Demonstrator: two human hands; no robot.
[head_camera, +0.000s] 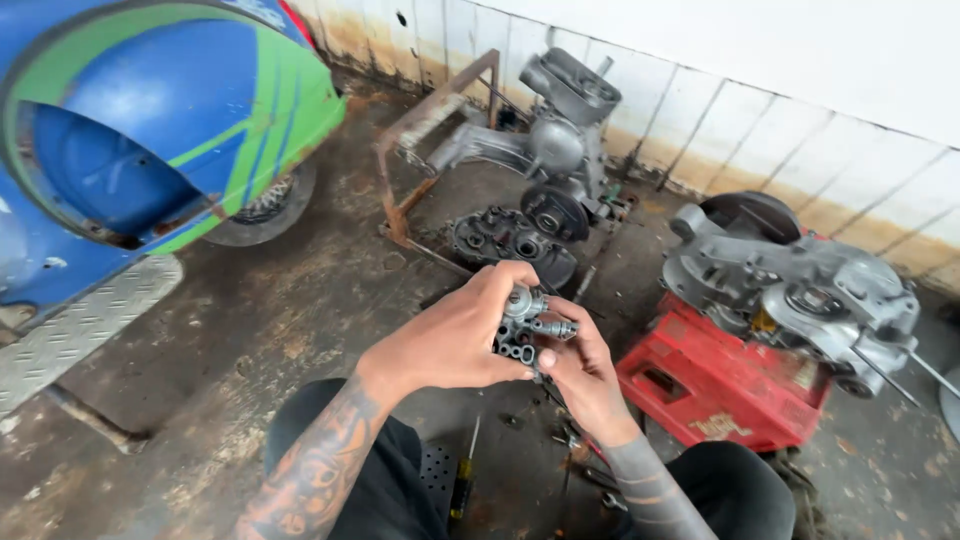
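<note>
1. head view: we hold a small metal carburetor (528, 325) above the floor (300, 300), between both hands.
2. our left hand (455, 335) clenches over its top; our right hand (580, 370) cups it underneath, spout pointing right toward the red crate (720, 385).

Only package-like item: red plastic case (715, 385), rectangular, lying on the floor at right, under a grey engine block (800, 290); pale printed label (722, 427) on its near face. No signs or screens seen
</note>
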